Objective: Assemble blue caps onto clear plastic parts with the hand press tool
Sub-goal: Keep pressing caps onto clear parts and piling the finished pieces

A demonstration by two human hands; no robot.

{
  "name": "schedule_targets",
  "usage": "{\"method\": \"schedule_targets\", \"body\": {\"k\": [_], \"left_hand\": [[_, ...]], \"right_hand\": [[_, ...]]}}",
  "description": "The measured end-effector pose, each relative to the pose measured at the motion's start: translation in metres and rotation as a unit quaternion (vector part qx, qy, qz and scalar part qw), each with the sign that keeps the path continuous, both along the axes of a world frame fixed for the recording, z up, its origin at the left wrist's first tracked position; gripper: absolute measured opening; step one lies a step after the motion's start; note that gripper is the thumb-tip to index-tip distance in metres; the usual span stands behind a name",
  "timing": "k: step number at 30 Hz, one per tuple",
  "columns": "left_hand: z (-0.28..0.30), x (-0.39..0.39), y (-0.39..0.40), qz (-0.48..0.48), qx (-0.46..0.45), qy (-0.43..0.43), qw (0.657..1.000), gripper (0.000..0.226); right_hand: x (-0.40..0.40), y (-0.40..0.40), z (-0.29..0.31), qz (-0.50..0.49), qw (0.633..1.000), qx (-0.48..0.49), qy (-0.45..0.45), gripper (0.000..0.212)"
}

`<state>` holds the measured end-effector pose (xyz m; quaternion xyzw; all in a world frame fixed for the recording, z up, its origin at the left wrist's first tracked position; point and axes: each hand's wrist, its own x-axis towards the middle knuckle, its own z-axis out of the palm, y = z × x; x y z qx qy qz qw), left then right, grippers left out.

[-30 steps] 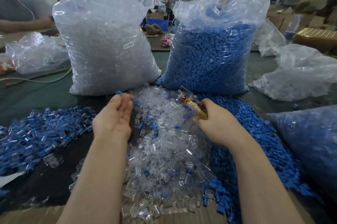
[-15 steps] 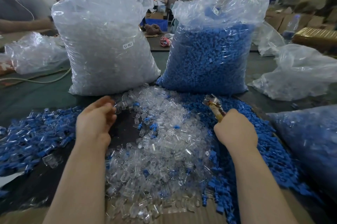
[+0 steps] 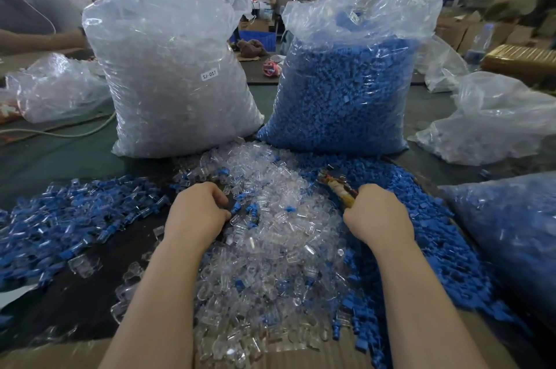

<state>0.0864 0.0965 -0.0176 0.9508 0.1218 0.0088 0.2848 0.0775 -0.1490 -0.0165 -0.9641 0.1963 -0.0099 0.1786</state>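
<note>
Head view: clear bag [image 3: 177, 68] at 11 o'clock, blue bag [image 3: 346, 92] at 1. Clear parts [image 3: 270, 236] heap at centre, caps [image 3: 421, 233] at 3. Left hand [image 3: 197, 212] curls into the parts; right hand [image 3: 377, 218] grasps the press tool [image 3: 338, 188].

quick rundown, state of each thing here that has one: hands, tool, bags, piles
left hand: fingers curled, reaching into the clear parts pile
right hand: grips the hand press tool
hand press tool: held, tip raised over the piles
clear parts bag: upright, full, top open
blue caps bag: upright, full, top open
blue caps pile: loose, spilled
assembled parts pile: loose, spread at left
</note>
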Motion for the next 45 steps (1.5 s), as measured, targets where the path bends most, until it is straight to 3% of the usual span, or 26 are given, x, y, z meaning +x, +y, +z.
{"method": "schedule_targets", "body": {"k": [5,8,12,15,18,20,24,27,30,33,36,45], "left_hand": [[0.0,0.001,0.002,0.013,-0.036,-0.019,0.999,0.011],[0.005,0.002,0.001,0.025,-0.204,-0.062,0.977,0.01],[0.02,0.0,-0.013,0.021,-0.463,-0.053,0.884,0.008],[0.03,-0.002,-0.028,0.021,-0.588,-0.026,0.808,0.012],[0.035,-0.007,-0.042,0.008,-0.657,0.026,0.754,0.01],[0.035,-0.01,-0.049,-0.011,-0.672,0.041,0.74,0.015],[0.033,-0.012,-0.058,-0.045,-0.623,0.019,0.781,0.017],[0.031,-0.014,-0.067,-0.028,-0.614,-0.014,0.789,0.014],[0.032,-0.016,-0.077,-0.015,-0.63,-0.025,0.776,0.014],[0.034,-0.019,-0.084,0.0,-0.669,-0.019,0.743,0.012],[0.036,-0.02,-0.085,0.0,-0.693,-0.013,0.721,0.011],[0.038,-0.02,-0.081,-0.011,-0.694,-0.019,0.719,0.008]], "right_hand": [[0.002,-0.003,-0.002,-0.007,1.0,0.014,-0.024,0.018],[0.002,-0.005,-0.002,-0.007,0.996,0.029,-0.087,0.016],[0.005,-0.006,0.001,0.002,0.988,0.073,-0.135,0.017],[0.006,-0.005,0.004,0.024,0.978,0.15,-0.143,0.018],[0.005,-0.001,0.007,0.041,0.948,0.257,-0.184,0.019],[0.004,0.001,0.01,0.049,0.93,0.298,-0.211,0.018],[0.002,0.007,0.017,0.063,0.892,0.38,-0.235,0.01],[0.0,0.012,0.021,0.087,0.865,0.427,-0.251,0.009],[-0.002,0.019,0.024,0.114,0.832,0.474,-0.264,0.007],[-0.004,0.024,0.026,0.128,0.802,0.52,-0.263,0.004],[-0.004,0.025,0.027,0.133,0.802,0.521,-0.26,0.005],[-0.003,0.028,0.024,0.169,0.837,0.457,-0.249,0.006]]}}
